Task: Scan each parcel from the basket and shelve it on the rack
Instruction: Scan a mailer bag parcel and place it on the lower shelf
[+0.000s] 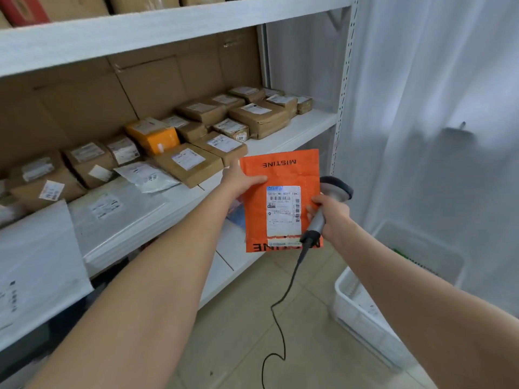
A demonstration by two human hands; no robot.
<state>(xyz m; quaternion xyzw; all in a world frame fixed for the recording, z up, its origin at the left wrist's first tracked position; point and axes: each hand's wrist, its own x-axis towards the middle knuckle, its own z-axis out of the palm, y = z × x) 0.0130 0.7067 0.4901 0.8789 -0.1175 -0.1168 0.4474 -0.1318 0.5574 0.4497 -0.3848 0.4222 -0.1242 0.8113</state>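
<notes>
**A:** From the head camera, which step is in hand?

**B:** The scan, I judge. The left hand (238, 178) holds an orange parcel (280, 200) upright in front of the rack (295, 127), label (283, 211) facing the camera. The right hand (331, 217) holds the scanner (325, 209) just beside the parcel's right edge.

**A:** How are the hands set?

**B:** The left hand pinches the parcel's upper left edge, thumb across the front, fingers hidden behind. The right hand is closed around the scanner's handle; its head sits beside the parcel, and its cable (280, 310) trails down toward the floor.

**A:** And the next move?

**B:** Probably a read of the label's barcode, which calls for turning the scanner head onto the label. Then the parcel wants a free spot on the shelf, where brown parcels (191, 164) already crowd the middle; the front edge near the hand looks bare.

**A:** The basket?

**B:** A white basket (362, 313) stands on the floor at the lower right, near the right arm; its contents are hard to make out.
</notes>
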